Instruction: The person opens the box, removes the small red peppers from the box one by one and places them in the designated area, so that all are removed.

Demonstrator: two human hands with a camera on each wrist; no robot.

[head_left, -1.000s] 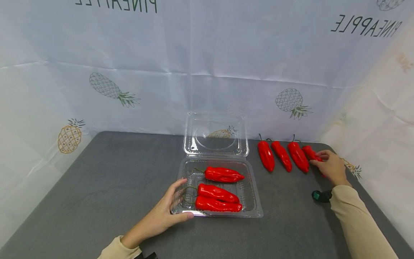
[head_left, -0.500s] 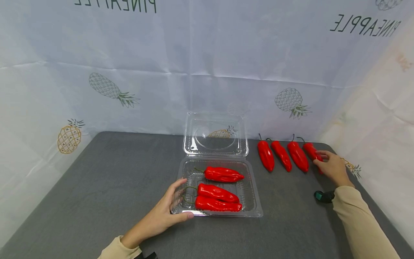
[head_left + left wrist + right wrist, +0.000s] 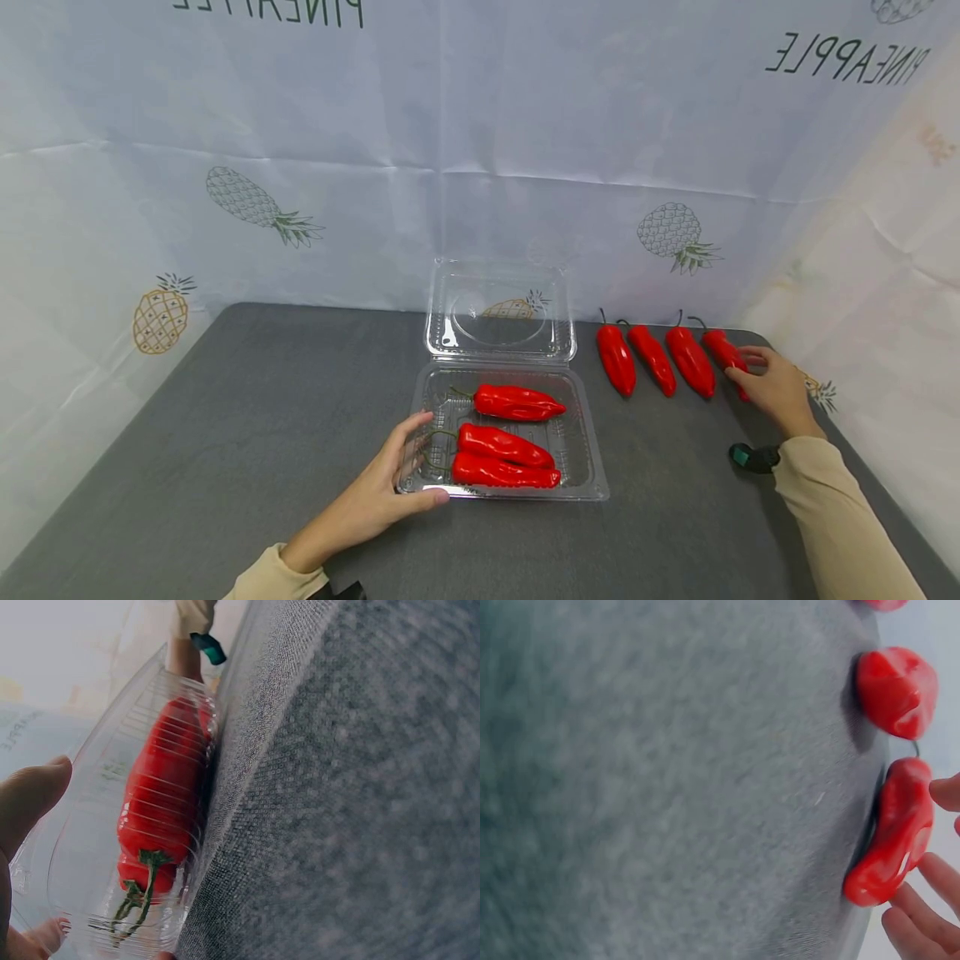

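Observation:
My left hand (image 3: 375, 493) lies at the near left corner of a clear plastic clamshell container (image 3: 592, 450), fingers along its left side and thumb at the front rim. Three red peppers (image 3: 504, 472) with green stems lie crosswise in its base. In the left wrist view, the thumb (image 3: 37, 799) is straight beside the clear wall. At far right my right hand (image 3: 776, 392) is over the lower end of a red pepper (image 3: 722, 348) lying on the table. In the right wrist view, thumb and spread fingers (image 3: 922, 922) stand on either side of this pepper (image 3: 900, 832).
Three more red peppers, a left one (image 3: 617, 360), a middle one (image 3: 652, 360) and a right one (image 3: 690, 362), lie in a row on the grey table (image 3: 300, 400). The container's lid (image 3: 501, 321) stands open against the pineapple-print cloth (image 3: 480, 208).
The rightmost pepper has shifted slightly and now lies in line with the row. My right hand has drawn a little to the right. The left hand and container have stayed put.

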